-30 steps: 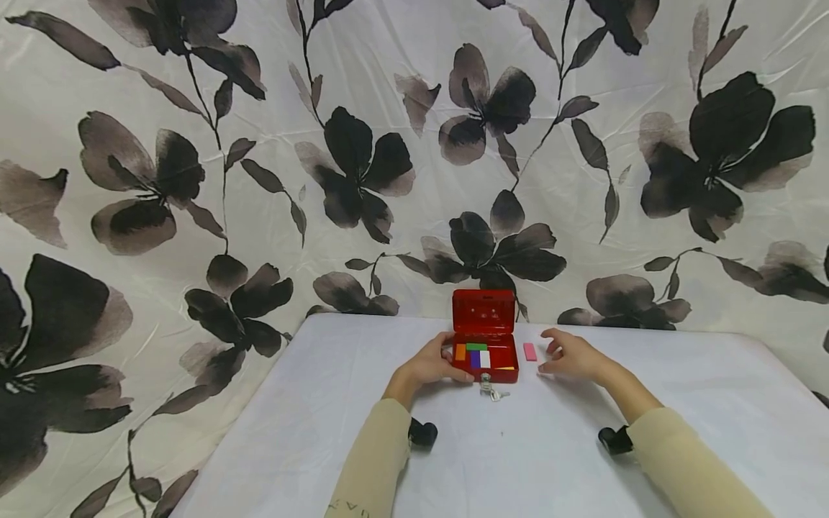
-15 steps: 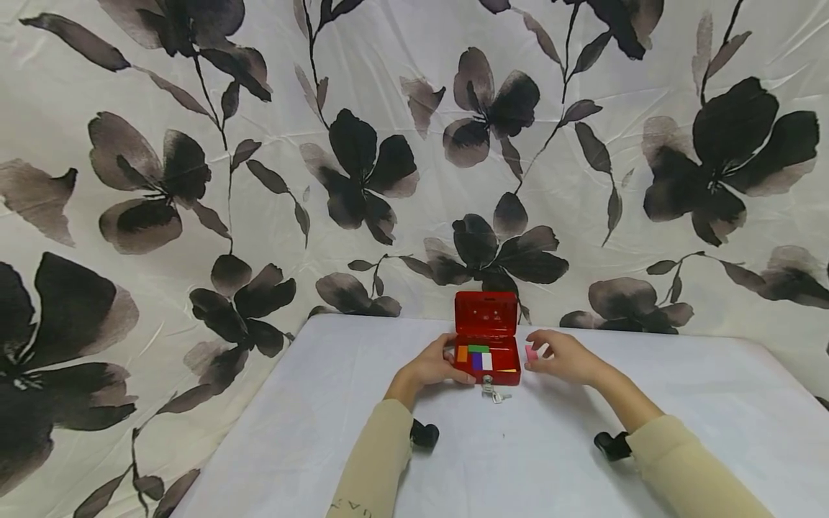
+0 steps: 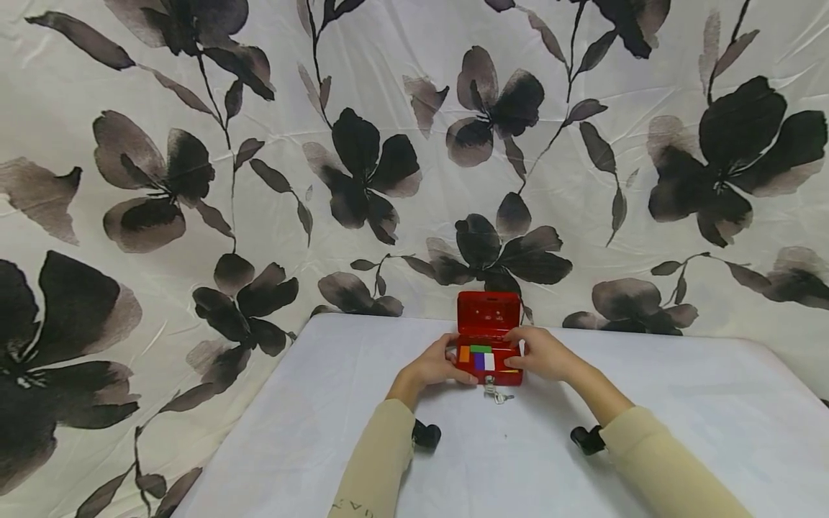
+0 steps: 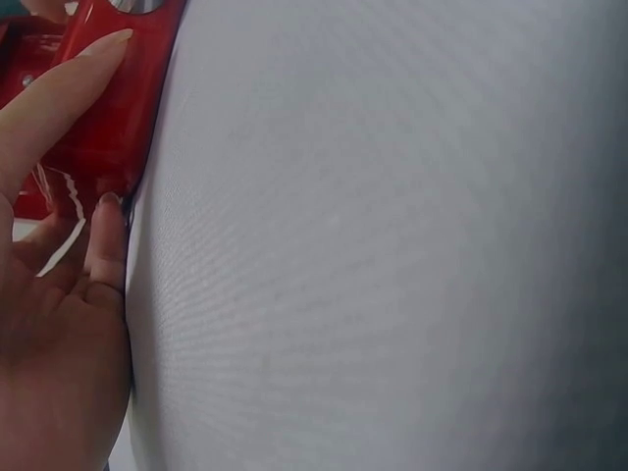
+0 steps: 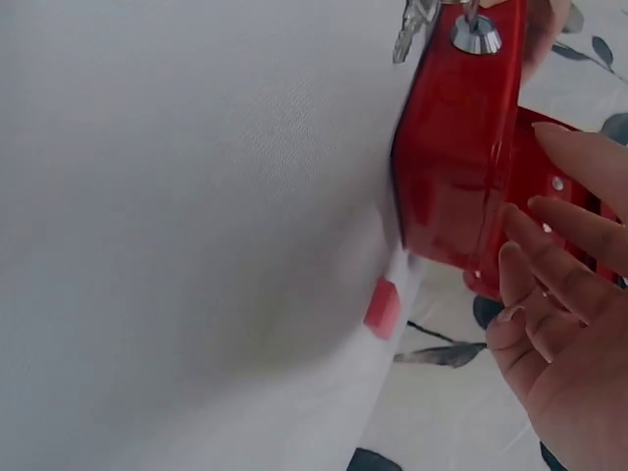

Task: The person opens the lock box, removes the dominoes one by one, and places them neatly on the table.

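Note:
A red cash box [image 3: 481,378] stands on the white table with its lid raised. My left hand [image 3: 437,362] grips its left front corner, the thumb along the front wall in the left wrist view. My right hand [image 3: 542,354] reaches over the box's right side, thumb and fingers spread apart; the right wrist view shows nothing between them. A small pink block [image 5: 382,308] lies on the table beside the box, behind the right hand in the head view. Inside the box are an orange block [image 3: 464,353], a green block [image 3: 481,349], a purple block [image 3: 478,362] and a white block [image 3: 489,362].
Keys [image 3: 501,397] hang from the lock [image 3: 489,382] on the box's front. Behind the table [image 3: 499,467] hangs a cloth with dark flowers [image 3: 512,252]. A black device [image 3: 588,439] sits at the right wrist, another black device [image 3: 427,435] at the left.
My right hand has moved left, from beside the pink block, past it, to the box's right side. My left hand keeps its hold on the box. The head view has shifted slightly.

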Demonstrator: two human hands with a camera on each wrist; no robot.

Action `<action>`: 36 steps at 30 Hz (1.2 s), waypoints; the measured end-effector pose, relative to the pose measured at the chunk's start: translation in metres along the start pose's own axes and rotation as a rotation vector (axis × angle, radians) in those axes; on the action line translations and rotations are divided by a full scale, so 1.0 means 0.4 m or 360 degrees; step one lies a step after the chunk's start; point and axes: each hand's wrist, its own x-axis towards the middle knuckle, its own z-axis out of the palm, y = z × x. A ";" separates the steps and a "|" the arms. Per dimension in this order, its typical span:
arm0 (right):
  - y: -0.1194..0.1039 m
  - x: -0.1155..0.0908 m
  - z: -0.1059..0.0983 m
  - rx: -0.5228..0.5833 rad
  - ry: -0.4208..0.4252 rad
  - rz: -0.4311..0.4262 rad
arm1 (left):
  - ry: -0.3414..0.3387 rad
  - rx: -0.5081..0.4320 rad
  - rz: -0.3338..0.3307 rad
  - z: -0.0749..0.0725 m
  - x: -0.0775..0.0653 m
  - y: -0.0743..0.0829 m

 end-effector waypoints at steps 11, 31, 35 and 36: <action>-0.003 0.046 0.019 -0.0106 -0.0123 0.0092 | -0.0004 0.0040 -0.0010 0.004 -0.007 -0.002; 0.031 0.074 0.009 -0.0085 -0.0375 0.0036 | 0.0009 -0.0010 -0.0001 -0.002 -0.006 0.000; 0.031 0.075 0.006 -0.0105 -0.0411 0.0066 | -0.0002 -0.0009 0.0006 -0.001 -0.003 -0.002; 0.031 0.075 0.005 -0.0112 -0.0421 0.0073 | -0.0003 0.0003 0.0008 -0.001 -0.002 -0.004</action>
